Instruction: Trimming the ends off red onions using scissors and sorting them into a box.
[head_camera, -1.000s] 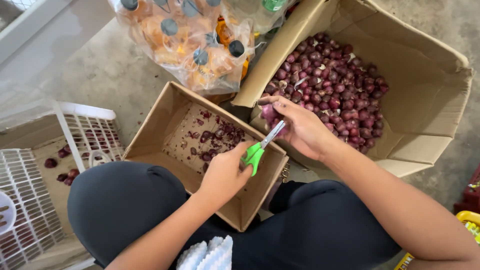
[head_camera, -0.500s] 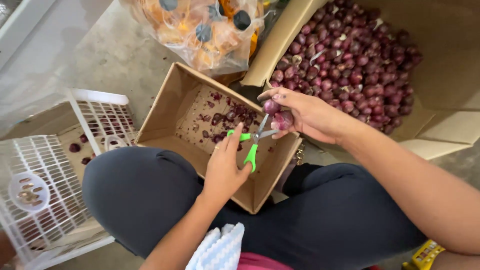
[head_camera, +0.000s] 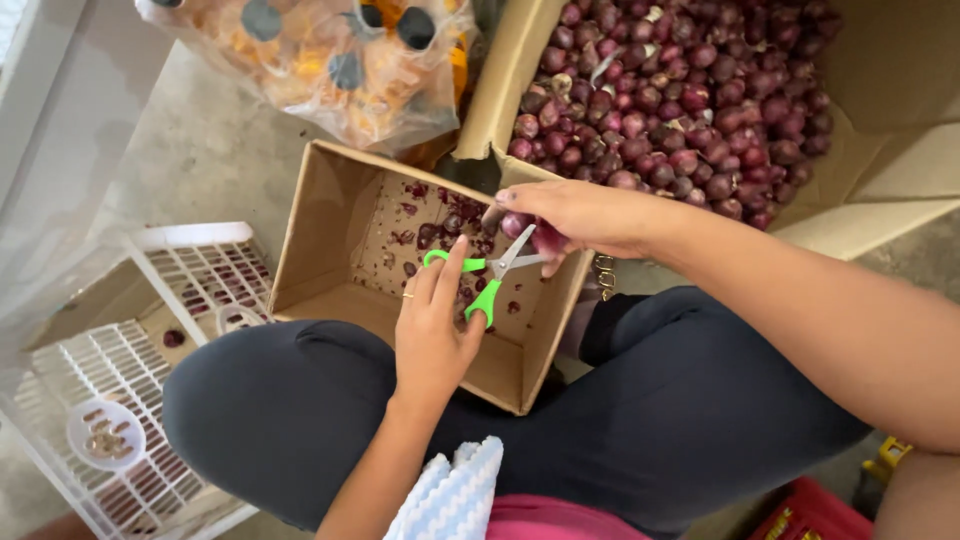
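My left hand grips green-handled scissors, blades spread and pointing at what my right hand holds. My right hand is closed on a couple of small red onions, held over a small open cardboard box. The bottom of that box carries purple onion skins and trimmings. Behind it a large cardboard box is heaped with small red onions. My legs in dark trousers lie crossed under the small box.
A white plastic crate lies at the left with a few onions and a small round dish in it. A clear bag of orange bottles with dark caps sits at the top. Concrete floor lies around.
The view has shifted so both boxes sit higher in frame. The scissor blades have spread apart beside the onions in my right hand, which stays over the small box.
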